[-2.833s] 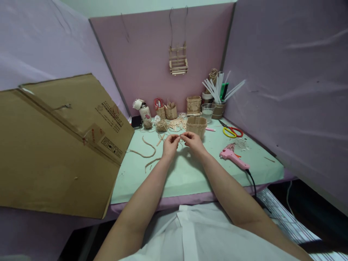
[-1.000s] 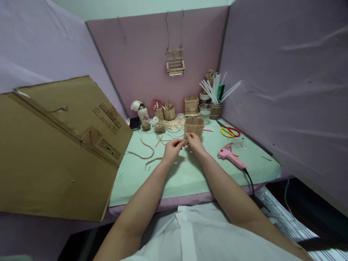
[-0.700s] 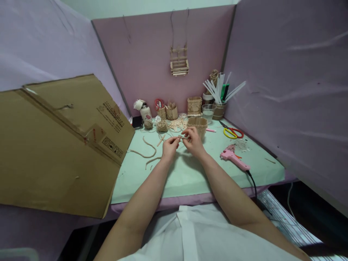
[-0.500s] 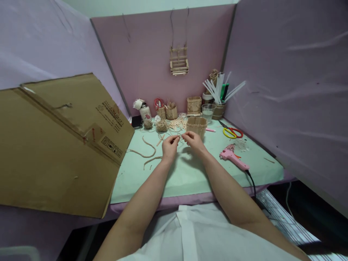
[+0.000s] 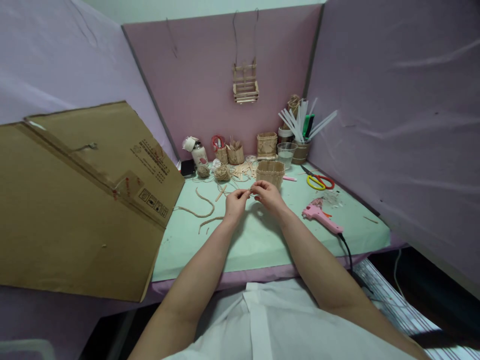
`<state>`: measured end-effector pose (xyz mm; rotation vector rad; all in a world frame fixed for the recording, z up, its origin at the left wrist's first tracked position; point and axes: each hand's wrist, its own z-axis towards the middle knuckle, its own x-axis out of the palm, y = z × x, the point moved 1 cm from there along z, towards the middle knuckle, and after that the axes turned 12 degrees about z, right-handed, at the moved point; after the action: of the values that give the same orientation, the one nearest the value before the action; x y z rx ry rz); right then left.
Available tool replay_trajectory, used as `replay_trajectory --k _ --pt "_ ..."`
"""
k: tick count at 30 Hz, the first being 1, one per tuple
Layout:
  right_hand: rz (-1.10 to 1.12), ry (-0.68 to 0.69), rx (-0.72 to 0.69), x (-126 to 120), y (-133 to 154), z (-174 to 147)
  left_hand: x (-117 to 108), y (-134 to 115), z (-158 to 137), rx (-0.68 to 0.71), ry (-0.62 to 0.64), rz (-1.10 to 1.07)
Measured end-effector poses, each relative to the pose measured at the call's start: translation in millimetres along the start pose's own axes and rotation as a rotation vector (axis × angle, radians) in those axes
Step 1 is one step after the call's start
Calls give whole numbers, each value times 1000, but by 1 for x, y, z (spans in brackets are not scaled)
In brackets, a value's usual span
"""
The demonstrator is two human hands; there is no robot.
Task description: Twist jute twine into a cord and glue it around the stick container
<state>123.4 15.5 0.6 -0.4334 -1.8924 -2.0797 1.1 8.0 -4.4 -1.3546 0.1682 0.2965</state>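
Note:
My left hand and my right hand meet over the middle of the table, fingertips pinched close together. Between them runs a thin strand of twine, mostly covered by the fingers. Just beyond my right hand stands a small woven-looking basket, its lower part partly hidden. Left of my left hand lie lengths of braided twine cord and a thin wooden stick. Two balls of twine sit farther back, with loose strands around them.
A pink glue gun with a black cable and scissors lie at right. A large cardboard sheet leans at left. Along the back are a bottle, stick holders, a plastic cup of liquid and glue sticks.
My two hands have come closer together, the left fingertips shifting right to meet the right ones. The view has moved slightly; the things on the table stay put.

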Motion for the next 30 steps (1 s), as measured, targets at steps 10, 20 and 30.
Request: replay_trajectory --k 10,20,30 --pt "-595 197 -638 -10 7 -3 0 0 1 -72 -7 -66" --pt "-714 235 -626 -10 6 -2 -2 8 5 53 -75 102" --pt "-346 126 -165 -8 1 0 -2 4 2 79 -41 81"
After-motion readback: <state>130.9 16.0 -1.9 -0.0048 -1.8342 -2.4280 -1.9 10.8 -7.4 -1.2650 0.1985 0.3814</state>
